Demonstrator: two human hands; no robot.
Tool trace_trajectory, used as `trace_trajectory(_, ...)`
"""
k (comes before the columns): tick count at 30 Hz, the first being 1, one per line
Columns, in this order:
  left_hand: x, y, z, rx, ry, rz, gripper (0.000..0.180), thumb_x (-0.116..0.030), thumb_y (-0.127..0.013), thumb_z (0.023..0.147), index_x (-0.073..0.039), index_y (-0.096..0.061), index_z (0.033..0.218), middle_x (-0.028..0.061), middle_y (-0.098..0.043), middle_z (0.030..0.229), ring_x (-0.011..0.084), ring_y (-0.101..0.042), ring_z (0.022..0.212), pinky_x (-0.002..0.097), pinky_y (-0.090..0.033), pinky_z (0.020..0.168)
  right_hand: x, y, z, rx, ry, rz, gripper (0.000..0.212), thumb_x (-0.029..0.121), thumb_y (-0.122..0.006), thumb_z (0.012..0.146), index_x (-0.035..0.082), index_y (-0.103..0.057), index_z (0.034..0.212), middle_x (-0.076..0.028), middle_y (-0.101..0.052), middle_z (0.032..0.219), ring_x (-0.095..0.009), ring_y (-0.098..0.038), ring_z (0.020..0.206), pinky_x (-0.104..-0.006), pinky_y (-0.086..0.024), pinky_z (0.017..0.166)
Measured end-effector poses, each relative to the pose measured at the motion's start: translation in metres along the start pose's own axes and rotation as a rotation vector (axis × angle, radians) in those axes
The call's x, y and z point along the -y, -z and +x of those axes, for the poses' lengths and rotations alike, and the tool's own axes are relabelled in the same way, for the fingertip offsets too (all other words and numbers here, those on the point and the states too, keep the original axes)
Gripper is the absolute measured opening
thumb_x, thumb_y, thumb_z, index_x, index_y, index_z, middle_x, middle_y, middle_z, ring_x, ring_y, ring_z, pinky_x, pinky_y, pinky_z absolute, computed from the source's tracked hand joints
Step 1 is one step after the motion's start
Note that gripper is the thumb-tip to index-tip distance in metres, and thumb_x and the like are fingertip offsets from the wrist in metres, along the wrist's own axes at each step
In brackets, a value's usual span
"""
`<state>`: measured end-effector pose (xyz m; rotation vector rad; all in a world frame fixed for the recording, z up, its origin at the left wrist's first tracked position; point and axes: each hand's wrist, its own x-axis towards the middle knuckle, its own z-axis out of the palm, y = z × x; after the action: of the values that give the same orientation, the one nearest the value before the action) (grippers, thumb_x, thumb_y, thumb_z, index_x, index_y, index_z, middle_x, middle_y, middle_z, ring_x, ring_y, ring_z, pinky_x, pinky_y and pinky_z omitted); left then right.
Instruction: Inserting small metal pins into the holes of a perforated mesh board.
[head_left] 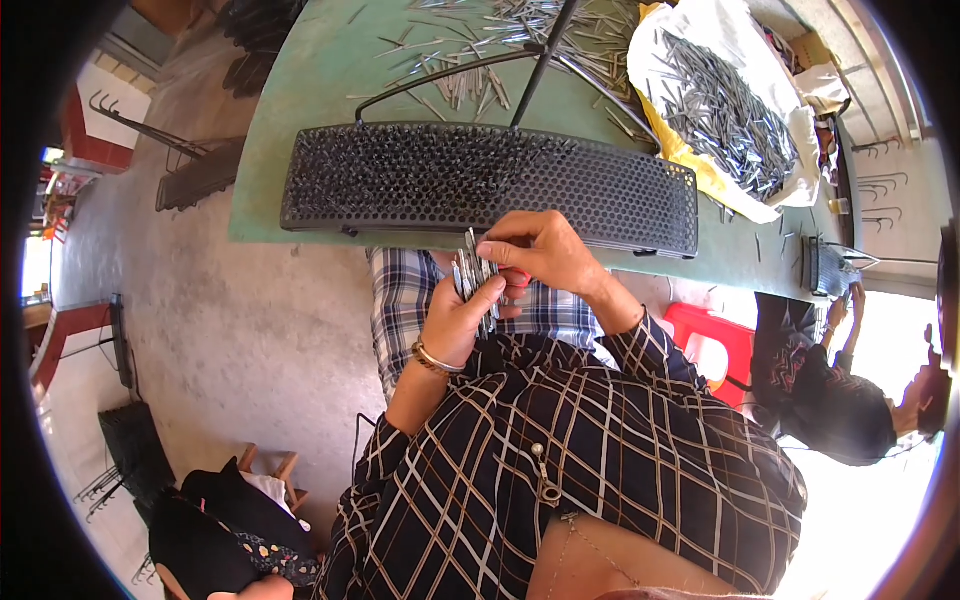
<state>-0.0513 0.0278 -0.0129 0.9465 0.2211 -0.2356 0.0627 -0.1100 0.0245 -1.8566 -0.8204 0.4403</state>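
Note:
My left hand [455, 318] is wrapped round a bundle of thin silvery metal rods [468, 272], held upright in front of my lap. Thumb and fingers of my right hand [548, 252] pinch a rod at the top of that bundle. Just beyond both hands, a long black perforated rack [610, 200] lies along the near edge of the green table [262, 205]. Rods stand densely in the holes of its left part, while the holes on its right side show bare. A bent black metal bar [545, 70] rises from the rack's far side.
Loose rods [470, 85] are strewn over the far tabletop. At the right, an opened white and yellow sack [665, 130] holds a heap of rods. A red stool [715, 335] stands right of me. Another person [835, 400] works at right; one more [225, 530] is at lower left.

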Motion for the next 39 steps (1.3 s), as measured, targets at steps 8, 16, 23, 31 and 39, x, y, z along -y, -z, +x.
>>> trace_trajectory(8,-0.002,-0.007,0.004,-0.064,0.011,0.037,0.026,-0.017,-0.055,0.094,0.000,-0.058,0.114,0.0082,-0.067,0.098,0.0160,-0.063,0.086,0.0280,-0.053,0.067,-0.001,0.008,0.000,-0.077,-0.369,0.208,0.019,0.015,-0.067,0.087,-0.003,-0.070,0.093,-0.002,-0.066,0.073,-0.004,-0.055,0.065,-0.0209,-0.044,0.056)
trace_trajectory(16,0.007,-0.001,0.005,-0.145,0.013,-0.033,0.029,-0.015,-0.057,0.093,0.000,-0.054,0.117,0.0083,-0.067,0.094,0.0154,-0.064,0.083,0.0288,-0.052,0.065,-0.008,0.004,0.019,-0.487,-0.073,0.195,0.020,0.014,-0.068,0.086,-0.003,-0.068,0.098,-0.007,-0.069,0.081,-0.009,-0.061,0.069,-0.0241,-0.049,0.061)
trace_trajectory(23,0.011,0.002,0.004,-0.175,0.041,-0.058,0.026,-0.015,-0.056,0.094,-0.002,-0.055,0.116,0.0090,-0.066,0.099,0.0182,-0.065,0.089,0.0300,-0.052,0.067,-0.024,-0.003,0.024,-0.465,0.198,-0.291,0.020,0.013,-0.070,0.079,0.004,-0.069,0.097,-0.011,-0.068,0.086,-0.025,-0.061,0.075,-0.0350,-0.046,0.070)
trace_trajectory(31,0.006,0.002,0.004,-0.161,0.043,-0.111,0.029,-0.014,-0.058,0.093,-0.003,-0.053,0.119,0.0072,-0.065,0.098,0.0142,-0.064,0.083,0.0269,-0.054,0.067,-0.017,-0.003,0.019,-0.474,0.360,-0.664,0.018,0.014,-0.071,0.076,0.007,-0.070,0.093,-0.004,-0.059,0.092,-0.021,-0.056,0.078,-0.0341,-0.041,0.070)
trace_trajectory(39,0.011,0.001,0.004,-0.168,0.030,-0.113,0.028,-0.014,-0.057,0.093,-0.003,-0.053,0.119,0.0078,-0.065,0.098,0.0140,-0.062,0.082,0.0273,-0.053,0.066,-0.020,-0.006,0.013,-0.434,0.352,-0.700,0.018,0.013,-0.072,0.075,0.004,-0.069,0.091,-0.005,-0.060,0.095,-0.023,-0.058,0.080,-0.0355,-0.043,0.073)
